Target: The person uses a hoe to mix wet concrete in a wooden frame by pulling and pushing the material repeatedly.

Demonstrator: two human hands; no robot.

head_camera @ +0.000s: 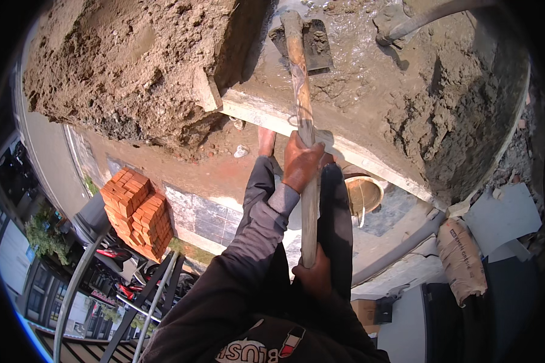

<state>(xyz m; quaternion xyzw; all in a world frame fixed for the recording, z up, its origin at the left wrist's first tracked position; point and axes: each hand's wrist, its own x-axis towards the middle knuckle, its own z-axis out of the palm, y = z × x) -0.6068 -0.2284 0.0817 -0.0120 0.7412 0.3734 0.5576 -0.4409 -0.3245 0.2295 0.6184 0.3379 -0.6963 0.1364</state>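
Note:
A hoe with a long wooden handle stretches forward from my body. My left hand is wrapped around the middle of the handle, and my right hand grips its near end. The hoe's metal blade, smeared with mortar, rests in wet grey-brown mortar at the far side. A pale wooden board edges the mortar and passes beneath the handle. Between my body and the board, my legs are partly covered by my arms and the handle.
Sand is heaped at the upper left. Another tool's wooden handle enters at the upper right. A bucket stands beside my right leg. Stacked orange bricks lie left, a cement bag right. Metal bars rise lower left.

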